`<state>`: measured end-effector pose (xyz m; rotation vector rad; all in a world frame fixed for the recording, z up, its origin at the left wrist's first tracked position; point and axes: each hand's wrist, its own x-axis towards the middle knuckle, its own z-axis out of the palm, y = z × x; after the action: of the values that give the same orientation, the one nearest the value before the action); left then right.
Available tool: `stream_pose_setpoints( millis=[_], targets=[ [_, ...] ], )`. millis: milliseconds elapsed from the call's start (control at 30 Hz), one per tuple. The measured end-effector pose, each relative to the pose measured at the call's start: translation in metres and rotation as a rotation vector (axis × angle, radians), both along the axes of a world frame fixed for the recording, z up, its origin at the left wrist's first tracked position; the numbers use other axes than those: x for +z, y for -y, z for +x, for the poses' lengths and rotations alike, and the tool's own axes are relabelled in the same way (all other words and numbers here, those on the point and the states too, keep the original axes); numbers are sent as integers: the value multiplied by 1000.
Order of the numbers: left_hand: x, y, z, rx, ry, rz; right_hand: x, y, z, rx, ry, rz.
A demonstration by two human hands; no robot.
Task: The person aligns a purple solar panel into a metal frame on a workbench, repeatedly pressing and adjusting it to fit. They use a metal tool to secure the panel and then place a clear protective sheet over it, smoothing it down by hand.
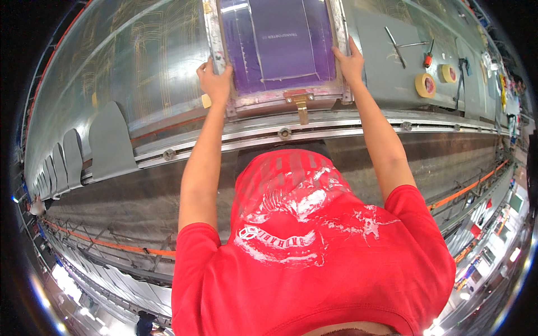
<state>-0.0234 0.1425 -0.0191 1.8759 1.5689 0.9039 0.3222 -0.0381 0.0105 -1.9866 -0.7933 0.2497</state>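
A screen printing frame (343, 50) with a purple mesh (283, 39) lies on the long table in front of me, its far end cut off by the picture's top. My left hand (216, 82) grips its left side rail, thumb on the inner side. On the right side rail, my right hand (350, 63) has its thumb and fingers round the edge. A brass-coloured metal bracket (301, 106) is fixed to the frame's near end and reaches down to the table's metal rail (235, 134). Beside my left wrist shows a small yellowish piece (206, 101).
Right of the frame lie two tape rolls (425, 85), a red-handled screwdriver (428, 59) and a thin metal tool (395, 47) on grey sheet material. Several grey cut pieces (111, 140) hang over the table's near edge at left. Bolts (284, 133) stud the rail.
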Motion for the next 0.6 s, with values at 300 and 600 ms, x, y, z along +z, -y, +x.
stream_pose_setpoints(
  millis=[300, 600],
  targets=[
    [-39, 35, -14, 49, -274, 16, -35, 41, -34, -54, -113, -51],
    [-22, 39, -35, -25, -425, 63, -67, 36, -45, -109, 192, -180]
  ],
)
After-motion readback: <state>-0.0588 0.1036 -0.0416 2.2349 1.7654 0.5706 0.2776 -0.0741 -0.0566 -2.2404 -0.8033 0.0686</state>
